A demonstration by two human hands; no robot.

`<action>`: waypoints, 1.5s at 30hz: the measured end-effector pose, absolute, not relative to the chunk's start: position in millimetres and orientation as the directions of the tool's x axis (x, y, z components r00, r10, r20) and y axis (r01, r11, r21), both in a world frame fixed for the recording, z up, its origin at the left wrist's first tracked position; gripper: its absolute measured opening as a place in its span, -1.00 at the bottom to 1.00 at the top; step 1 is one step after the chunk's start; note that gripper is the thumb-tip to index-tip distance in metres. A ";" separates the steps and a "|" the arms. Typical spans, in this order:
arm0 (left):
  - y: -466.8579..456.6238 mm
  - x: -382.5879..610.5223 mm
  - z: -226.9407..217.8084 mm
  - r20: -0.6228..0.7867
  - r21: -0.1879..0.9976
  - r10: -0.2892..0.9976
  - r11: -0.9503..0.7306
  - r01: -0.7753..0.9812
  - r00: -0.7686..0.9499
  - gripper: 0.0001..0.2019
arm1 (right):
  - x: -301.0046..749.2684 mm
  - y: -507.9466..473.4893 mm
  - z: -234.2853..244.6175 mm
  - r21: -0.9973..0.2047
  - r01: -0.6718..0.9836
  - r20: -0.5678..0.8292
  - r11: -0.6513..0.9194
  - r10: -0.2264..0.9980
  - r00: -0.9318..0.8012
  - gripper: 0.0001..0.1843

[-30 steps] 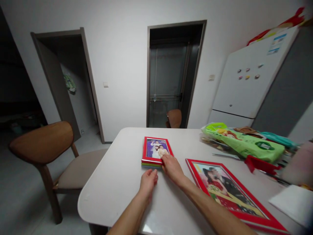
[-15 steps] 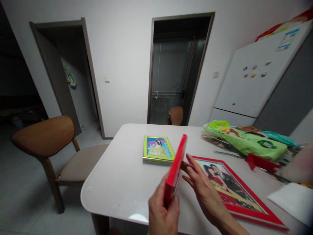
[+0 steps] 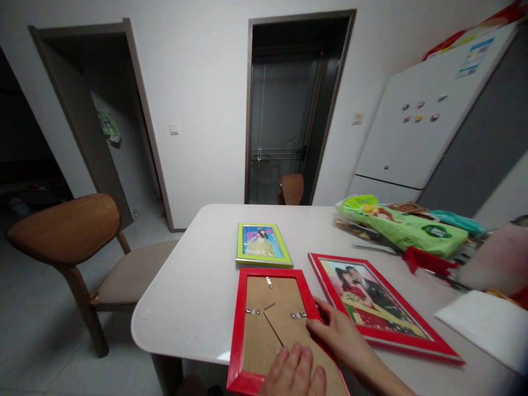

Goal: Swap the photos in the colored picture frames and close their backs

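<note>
Held frame [image 3: 237, 330] flipped, left hand [image 3: 293, 374] flat atop, right hand [image 3: 340, 333] gripping edge

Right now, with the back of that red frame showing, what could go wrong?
The turned-over red frame reaches past the near edge of the table in this view, so it might tip or drop if the grip slackens.

The thumb of the right hand is close to a metal clip, which could perhaps pinch or scratch it.

The other red frame lies just beyond that hand and could get bumped.
</note>
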State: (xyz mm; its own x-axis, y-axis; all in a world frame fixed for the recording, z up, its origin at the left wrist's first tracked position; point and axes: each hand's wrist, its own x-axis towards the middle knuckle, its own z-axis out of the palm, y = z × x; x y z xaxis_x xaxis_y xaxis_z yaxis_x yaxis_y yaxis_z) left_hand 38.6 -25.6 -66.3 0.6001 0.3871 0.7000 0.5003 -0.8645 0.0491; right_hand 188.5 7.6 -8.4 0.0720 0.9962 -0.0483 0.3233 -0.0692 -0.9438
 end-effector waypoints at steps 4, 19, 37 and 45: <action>-24.0 39.9 -86.6 0.625 0.175 0.512 -0.827 0.534 0.589 -0.65 | 192.5 19.8 -25.9 -0.650 0.760 0.166 0.006 0.977 0.135 -0.51; 7.8 -8.4 -28.5 0.253 0.632 0.929 -0.371 0.681 0.272 -0.45 | 188.4 30.3 -32.2 -0.379 0.918 0.216 0.120 0.976 -0.038 -0.66; 17.5 -19.3 -39.5 0.222 0.734 0.962 -0.272 0.622 0.159 -0.40 | 132.2 88.2 -25.7 -0.304 0.917 0.312 0.257 0.937 -0.159 -0.73; 18.8 -19.1 -45.7 0.242 0.785 0.963 -0.267 0.559 0.120 -0.37 | 128.0 79.0 -22.7 -0.294 0.914 0.308 0.280 0.933 -0.187 -0.72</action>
State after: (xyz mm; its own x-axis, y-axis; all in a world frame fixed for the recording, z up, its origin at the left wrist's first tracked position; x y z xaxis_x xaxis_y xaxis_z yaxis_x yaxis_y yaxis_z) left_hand -19.1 18.8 -45.7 0.1201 0.9629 0.2416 0.5593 -0.2667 0.7849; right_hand 128.0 79.0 -22.7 -0.1866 0.9328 0.3083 0.9139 0.2800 -0.2939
